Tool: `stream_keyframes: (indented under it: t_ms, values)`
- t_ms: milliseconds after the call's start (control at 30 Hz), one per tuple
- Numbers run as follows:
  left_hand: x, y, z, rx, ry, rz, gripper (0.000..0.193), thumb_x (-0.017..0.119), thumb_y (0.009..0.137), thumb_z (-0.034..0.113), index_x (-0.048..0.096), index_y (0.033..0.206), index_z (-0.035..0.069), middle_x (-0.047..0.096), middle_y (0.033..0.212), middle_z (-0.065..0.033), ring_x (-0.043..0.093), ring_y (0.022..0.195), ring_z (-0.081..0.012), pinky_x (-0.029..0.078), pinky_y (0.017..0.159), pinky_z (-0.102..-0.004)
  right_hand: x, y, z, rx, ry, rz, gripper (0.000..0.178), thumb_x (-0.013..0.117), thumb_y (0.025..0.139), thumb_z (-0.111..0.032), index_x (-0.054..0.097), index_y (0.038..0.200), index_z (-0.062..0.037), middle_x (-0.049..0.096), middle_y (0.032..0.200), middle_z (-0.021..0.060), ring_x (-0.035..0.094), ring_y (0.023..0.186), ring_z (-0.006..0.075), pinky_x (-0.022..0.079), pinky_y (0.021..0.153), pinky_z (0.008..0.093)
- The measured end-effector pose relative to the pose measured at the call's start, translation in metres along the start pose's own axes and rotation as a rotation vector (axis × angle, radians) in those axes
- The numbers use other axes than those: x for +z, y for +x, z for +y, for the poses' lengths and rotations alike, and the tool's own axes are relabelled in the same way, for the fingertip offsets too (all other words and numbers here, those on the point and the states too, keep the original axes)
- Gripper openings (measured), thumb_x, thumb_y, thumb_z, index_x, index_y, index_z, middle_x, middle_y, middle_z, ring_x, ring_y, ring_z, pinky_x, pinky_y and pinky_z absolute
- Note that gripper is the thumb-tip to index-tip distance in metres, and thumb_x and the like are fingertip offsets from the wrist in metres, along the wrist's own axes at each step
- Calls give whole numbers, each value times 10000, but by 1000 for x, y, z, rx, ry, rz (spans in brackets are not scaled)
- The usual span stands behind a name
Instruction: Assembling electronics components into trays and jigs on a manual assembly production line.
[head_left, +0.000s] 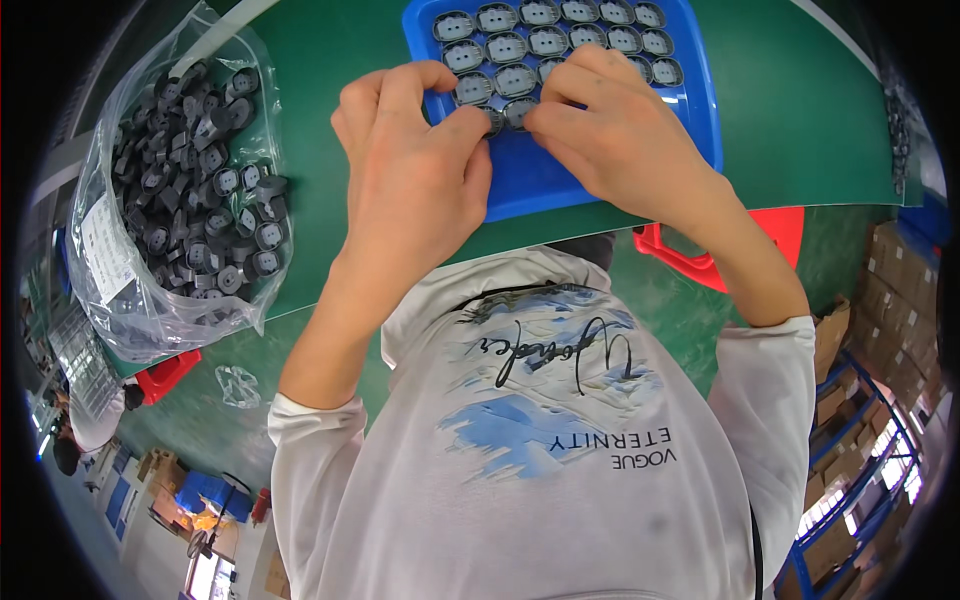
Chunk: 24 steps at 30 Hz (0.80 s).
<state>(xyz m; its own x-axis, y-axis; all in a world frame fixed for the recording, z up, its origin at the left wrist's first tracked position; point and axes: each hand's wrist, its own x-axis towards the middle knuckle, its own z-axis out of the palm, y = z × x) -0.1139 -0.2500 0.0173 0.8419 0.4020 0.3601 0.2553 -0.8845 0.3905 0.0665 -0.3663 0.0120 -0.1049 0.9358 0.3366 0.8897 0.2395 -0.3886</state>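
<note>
In the blue tray (540, 185), rows of small grey oval plastic parts (506, 46) lie face up. My left hand (410, 165) bends over the tray's left rim, with its thumb against a part (493, 121) in the nearest row. That hand's other fingers curl down, partly hidden, beside the row's left end. The fingertips of my right hand (635, 130) pinch a neighbouring grey plastic part (518, 112) in the same row. The right hand covers some parts behind it.
On the green table (320, 120), an open clear plastic bag (90, 200) full of loose dark grey parts (185, 190) lies to the left. A red stool (765, 240) shows beyond the table's near edge. Cartons (890, 300) and a blue rack (860, 440) stand at right.
</note>
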Motion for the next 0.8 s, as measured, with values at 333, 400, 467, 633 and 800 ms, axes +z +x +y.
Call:
stream_keyframes:
  t_ms: [333, 400, 467, 633, 800]
  values:
    - [-5, -8, -7, -66, -95, 52, 240, 808, 674, 88, 736, 903, 103, 591, 1179, -112, 452, 1137, -358, 370, 953, -464, -19, -10, 1, 147, -106, 148, 202, 783, 764, -82, 719, 956, -83, 621, 949, 43, 567, 981, 251, 469, 850, 371]
    - [-5, -8, -8, -69, -99, 34, 266, 816, 671, 92, 736, 924, 107, 583, 1203, -115, 445, 1148, -360, 367, 963, -467, -24, -18, 9, 227, -176, 181, 240, 806, 760, -93, 729, 987, -89, 633, 993, 46, 573, 999, 250, 493, 823, 358]
    - [-4, -6, -6, -68, -104, 16, 291, 824, 668, 97, 736, 946, 111, 575, 1227, -117, 438, 1158, -363, 364, 973, -471, -24, -22, 8, 234, -184, 168, 242, 808, 760, -95, 729, 989, -90, 632, 996, 44, 571, 1006, 249, 492, 827, 359]
    - [2, 7, 3, -57, -22, 31, 567, 852, 688, 154, 647, 1216, 184, 446, 1462, -117, 380, 1293, -377, 329, 1073, -471, -22, -20, 3, 237, -201, 173, 243, 809, 769, -122, 730, 997, -91, 626, 996, 39, 560, 1011, 248, 479, 847, 367]
    - [6, 18, 9, -24, -3, -42, 616, 859, 683, 160, 621, 1250, 192, 396, 1512, -111, 355, 1342, -372, 308, 1092, -472, -18, -19, 10, 298, -301, 173, 200, 800, 773, -142, 724, 954, -100, 610, 956, 19, 547, 976, 247, 430, 884, 373]
